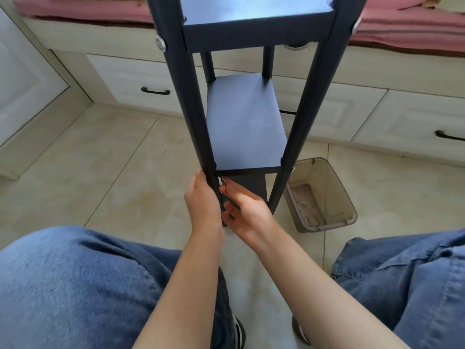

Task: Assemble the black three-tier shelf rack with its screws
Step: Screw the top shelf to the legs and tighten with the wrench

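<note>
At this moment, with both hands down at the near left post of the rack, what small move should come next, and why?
Probably seat and turn the small metal piece into the near left post just under the middle shelf. The right hand pinches it right there, while the left hand steadies the post.

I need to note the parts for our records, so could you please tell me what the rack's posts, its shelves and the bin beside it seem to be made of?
Posts: probably painted metal tubes; round, smooth, satin black, with silver bolt heads.
Shelves: likely laminated board; flat, matte black with a soft sheen.
Bin: translucent smoky plastic; its floor shows through the walls.
</note>
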Action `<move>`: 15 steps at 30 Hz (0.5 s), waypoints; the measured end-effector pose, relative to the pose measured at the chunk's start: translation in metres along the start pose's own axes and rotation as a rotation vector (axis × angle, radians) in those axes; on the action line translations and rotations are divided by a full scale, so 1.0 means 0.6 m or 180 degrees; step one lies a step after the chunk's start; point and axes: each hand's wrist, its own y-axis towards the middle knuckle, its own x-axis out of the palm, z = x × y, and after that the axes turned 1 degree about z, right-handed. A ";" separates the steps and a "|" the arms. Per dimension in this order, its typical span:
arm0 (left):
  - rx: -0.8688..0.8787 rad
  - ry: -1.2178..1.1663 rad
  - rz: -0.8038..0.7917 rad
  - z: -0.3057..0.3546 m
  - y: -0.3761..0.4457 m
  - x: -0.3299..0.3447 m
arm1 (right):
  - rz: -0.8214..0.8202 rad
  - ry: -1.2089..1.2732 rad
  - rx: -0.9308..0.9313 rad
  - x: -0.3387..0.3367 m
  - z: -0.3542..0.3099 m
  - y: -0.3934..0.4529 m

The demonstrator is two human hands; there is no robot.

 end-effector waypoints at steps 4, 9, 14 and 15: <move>0.0324 -0.0052 0.0176 -0.013 -0.011 -0.006 | -0.0105 -0.0058 -0.0061 -0.005 0.003 0.008; 0.0531 0.0044 0.0159 -0.023 -0.018 -0.011 | -0.0222 0.0141 -0.0023 -0.011 0.006 0.022; 0.0532 -0.0059 -0.0039 -0.022 -0.010 -0.013 | -0.0262 0.0441 0.0102 -0.012 0.008 0.027; 0.0548 -0.0074 -0.0079 -0.021 -0.010 -0.013 | -0.0269 0.0465 0.0108 -0.011 0.008 0.027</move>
